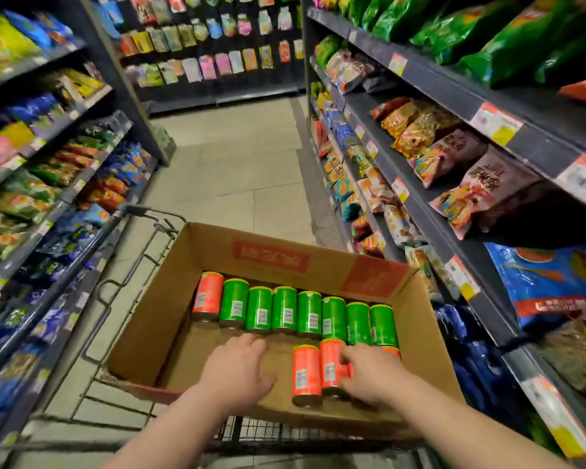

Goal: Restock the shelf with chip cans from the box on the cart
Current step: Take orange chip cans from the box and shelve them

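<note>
An open cardboard box [156, 319] lies on a wire cart [122, 299] in front of me. Inside lies a back row of green chip cans [285, 309] with one orange can [207, 296] at its left end. A front row of orange cans [307, 374] lies at the box's right. My left hand [237, 370] hovers with fingers spread over the bare box floor and holds nothing. My right hand [369, 374] reaches over the rightmost orange cans [332, 363], fingers curling onto them; the cans under it are partly hidden.
Dark shelves full of snack bags line both sides of the aisle, the right shelf [454, 93] close beside the box. A dark gap [548, 218] shows on the right shelf behind the bags. Tiled floor [230, 157] runs ahead to an end rack of hanging packets.
</note>
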The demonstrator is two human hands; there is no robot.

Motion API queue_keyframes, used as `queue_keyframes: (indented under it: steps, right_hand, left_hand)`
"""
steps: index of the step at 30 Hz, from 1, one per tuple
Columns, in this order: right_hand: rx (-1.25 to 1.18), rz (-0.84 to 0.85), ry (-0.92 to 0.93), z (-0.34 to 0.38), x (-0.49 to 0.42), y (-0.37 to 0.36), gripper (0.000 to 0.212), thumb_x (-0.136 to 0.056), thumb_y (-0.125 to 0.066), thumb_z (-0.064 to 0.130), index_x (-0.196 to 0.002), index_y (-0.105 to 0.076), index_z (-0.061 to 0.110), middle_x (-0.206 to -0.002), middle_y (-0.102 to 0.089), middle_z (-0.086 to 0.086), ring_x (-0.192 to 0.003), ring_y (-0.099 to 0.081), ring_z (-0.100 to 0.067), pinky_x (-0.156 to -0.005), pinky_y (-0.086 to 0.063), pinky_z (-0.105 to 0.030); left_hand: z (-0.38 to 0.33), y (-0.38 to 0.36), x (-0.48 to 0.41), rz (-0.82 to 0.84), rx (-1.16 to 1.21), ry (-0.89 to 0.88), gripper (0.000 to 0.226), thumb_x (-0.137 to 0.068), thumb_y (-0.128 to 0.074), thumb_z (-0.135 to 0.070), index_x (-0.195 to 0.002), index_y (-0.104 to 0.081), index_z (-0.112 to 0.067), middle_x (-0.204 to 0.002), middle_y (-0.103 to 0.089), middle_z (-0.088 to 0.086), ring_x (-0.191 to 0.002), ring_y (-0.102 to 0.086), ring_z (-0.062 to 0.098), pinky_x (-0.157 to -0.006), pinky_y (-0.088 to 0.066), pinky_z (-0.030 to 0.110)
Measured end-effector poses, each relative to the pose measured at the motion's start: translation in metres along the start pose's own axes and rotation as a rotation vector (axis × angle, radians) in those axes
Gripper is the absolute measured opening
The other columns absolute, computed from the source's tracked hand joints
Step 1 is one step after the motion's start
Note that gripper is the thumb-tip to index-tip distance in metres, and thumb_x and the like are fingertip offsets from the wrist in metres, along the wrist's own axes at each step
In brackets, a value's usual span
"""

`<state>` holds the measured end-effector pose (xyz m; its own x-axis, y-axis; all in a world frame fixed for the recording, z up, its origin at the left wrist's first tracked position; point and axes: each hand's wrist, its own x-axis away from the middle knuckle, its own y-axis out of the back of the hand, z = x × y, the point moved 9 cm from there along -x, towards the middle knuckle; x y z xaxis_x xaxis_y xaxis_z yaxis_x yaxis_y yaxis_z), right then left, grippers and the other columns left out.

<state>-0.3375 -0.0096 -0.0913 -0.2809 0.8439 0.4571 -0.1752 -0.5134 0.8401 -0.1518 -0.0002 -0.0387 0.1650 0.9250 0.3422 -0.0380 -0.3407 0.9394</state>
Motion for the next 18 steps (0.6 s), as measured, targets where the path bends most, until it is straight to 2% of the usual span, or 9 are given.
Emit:
queue_keyframes:
  steps: [6, 11, 18]
  right_hand:
    - [-0.004, 0.103, 0.0, -0.01, -0.03, -0.021, 0.043, -0.085, -0.053, 0.037, -0.126, -0.051, 0.023, -0.129, -0.053, -0.005, -0.118, -0.053, -0.028, -0.094, -0.046, -0.036]
    - [-0.065, 0.167, -0.011, -0.006, -0.051, -0.036, 0.044, -0.082, -0.056, 0.039, -0.123, -0.053, 0.024, -0.127, -0.057, -0.004, -0.115, -0.055, -0.027, -0.094, -0.048, -0.034]
    - [-0.109, 0.234, -0.072, 0.001, -0.083, -0.063, 0.042, -0.086, -0.054, 0.032, -0.126, -0.048, 0.02, -0.131, -0.052, -0.005, -0.118, -0.053, -0.027, -0.094, -0.045, -0.034]
  left_hand:
    - [0.019, -0.013, -0.017, 0.089, -0.012, 0.09, 0.058, -0.087, -0.048, -0.055, -0.137, -0.041, -0.027, -0.137, -0.044, -0.003, -0.124, -0.045, 0.018, -0.101, -0.04, 0.033]
    - [0.033, -0.018, -0.036, 0.124, -0.004, 0.11, 0.058, -0.085, -0.051, -0.056, -0.135, -0.044, -0.026, -0.13, -0.049, -0.003, -0.118, -0.048, 0.017, -0.097, -0.045, 0.032]
    - [0.056, -0.035, -0.075, 0.177, -0.015, 0.099, 0.063, -0.084, -0.053, -0.054, -0.139, -0.038, -0.025, -0.137, -0.042, -0.001, -0.122, -0.046, 0.02, -0.098, -0.045, 0.035]
